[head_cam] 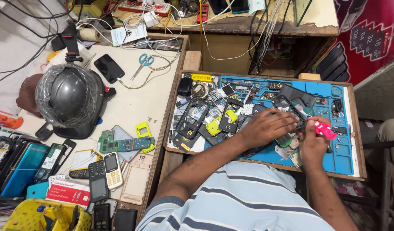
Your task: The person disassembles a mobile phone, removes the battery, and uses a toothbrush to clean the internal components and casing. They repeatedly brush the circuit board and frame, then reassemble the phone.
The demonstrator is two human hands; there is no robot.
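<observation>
1. The fingers of the left hand (267, 126) were spread and pressed flat on a black phone frame (286, 107) and the loose parts around it, pinning rather than gripping.
2. The right hand (312, 141) was curled tight around a bright pink tool (325, 130), whose tip stuck out to the right of the thumb; the fist sat just beside the left fingertips, near the phone frame.
3. Both hands worked over a blue work mat (342, 158) set in a shallow wooden tray (357, 128), with the frame lying near the middle of the mat.
4. To the left of the hands the mat was heaped with black phone housings (192, 117), yellow keypad covers (214, 126) and small circuit parts.
5. Further left, on a pale table (133, 98), lay a green circuit board (126, 144), a yellow phone shell (142, 129), several keypad phones (105, 171), a dark smartphone (108, 67) and blue-handled scissors (142, 63).
6. A grey helmet (71, 98) wrapped in clear plastic stood at that table's left end, well apart from the hands.
7. White and black cables (163, 25) tangled along the back shelf.
</observation>
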